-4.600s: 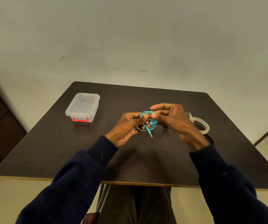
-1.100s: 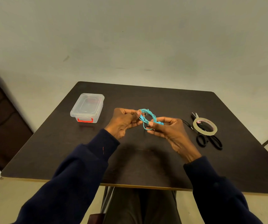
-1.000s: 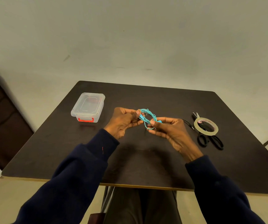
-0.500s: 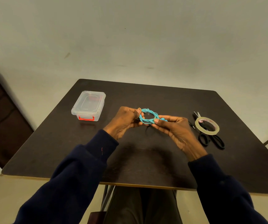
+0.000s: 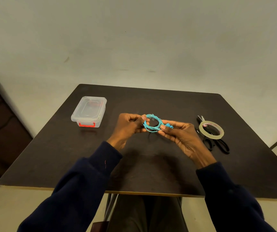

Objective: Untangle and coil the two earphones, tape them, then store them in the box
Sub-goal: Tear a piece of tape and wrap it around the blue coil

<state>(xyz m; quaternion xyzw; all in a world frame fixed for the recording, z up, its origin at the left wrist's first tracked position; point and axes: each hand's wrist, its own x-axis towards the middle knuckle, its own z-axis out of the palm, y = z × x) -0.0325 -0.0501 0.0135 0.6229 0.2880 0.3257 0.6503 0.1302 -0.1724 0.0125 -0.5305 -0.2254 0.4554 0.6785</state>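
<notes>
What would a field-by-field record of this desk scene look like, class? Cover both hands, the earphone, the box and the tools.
left hand: pinches the teal earphone coil on its left side
right hand: pinches the coil's right side, by the earbuds
teal earphone coil: looped into a ring, held above the table
box: clear, lid on, red latch, on the table left of the hands
tape roll: lies on the scissors, right of the hands
scissors: black, flat on the table
</notes>
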